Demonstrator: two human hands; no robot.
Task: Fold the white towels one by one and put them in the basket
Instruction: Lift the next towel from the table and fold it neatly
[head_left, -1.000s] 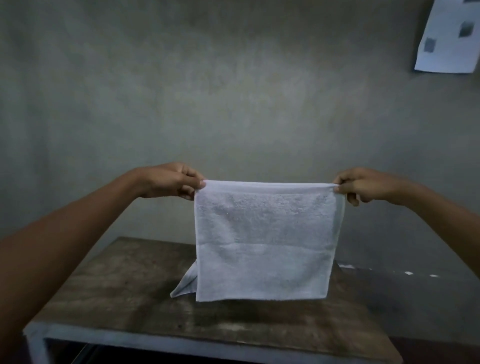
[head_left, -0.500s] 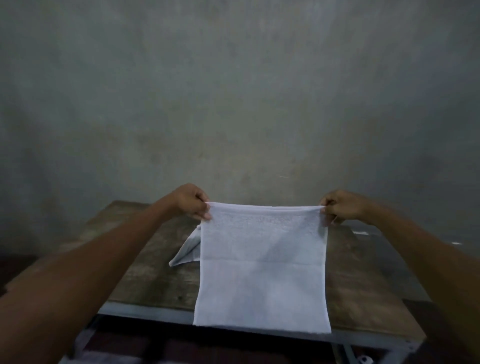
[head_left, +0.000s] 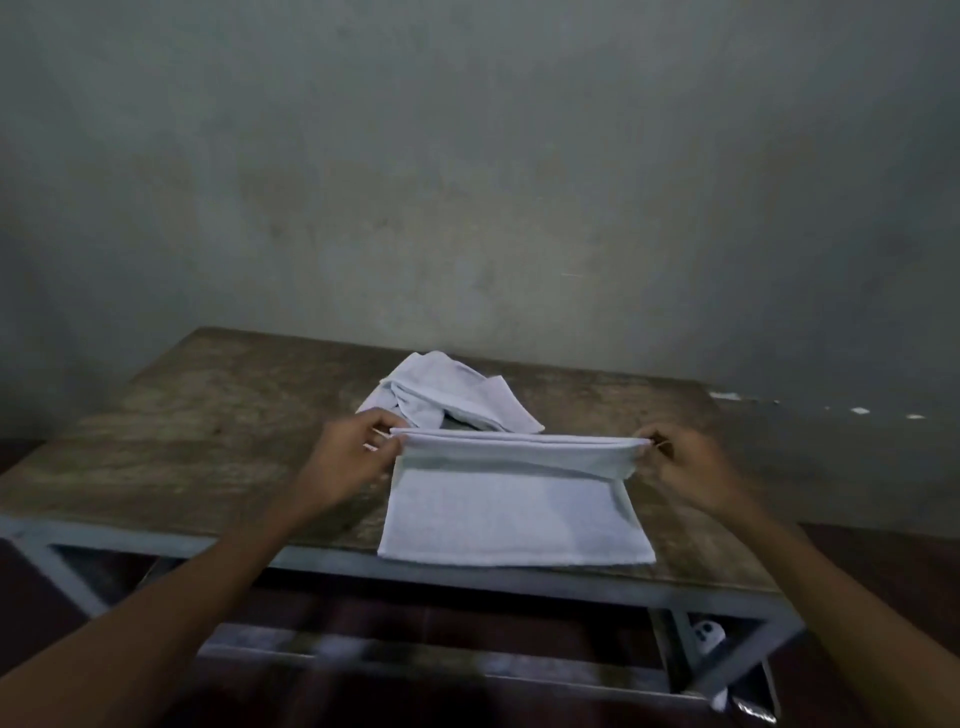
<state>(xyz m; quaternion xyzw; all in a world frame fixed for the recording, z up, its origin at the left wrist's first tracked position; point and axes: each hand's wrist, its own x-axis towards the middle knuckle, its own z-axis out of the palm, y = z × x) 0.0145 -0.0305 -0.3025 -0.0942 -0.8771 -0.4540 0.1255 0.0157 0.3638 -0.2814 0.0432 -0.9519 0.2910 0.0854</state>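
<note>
2 towel corners pinched: L hand, R hand; rest on table

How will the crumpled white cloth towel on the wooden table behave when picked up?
Probably floppy: the crumpled white cloth towel lies in soft folds on the wooden table. It would likely droop: the flat white towel bends limply between the left hand and right hand.

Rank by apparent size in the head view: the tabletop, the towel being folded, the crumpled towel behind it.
1. tabletop
2. towel being folded
3. crumpled towel, which is bunched up and farther from the camera, so its true size against the other towel is unsure.
</note>
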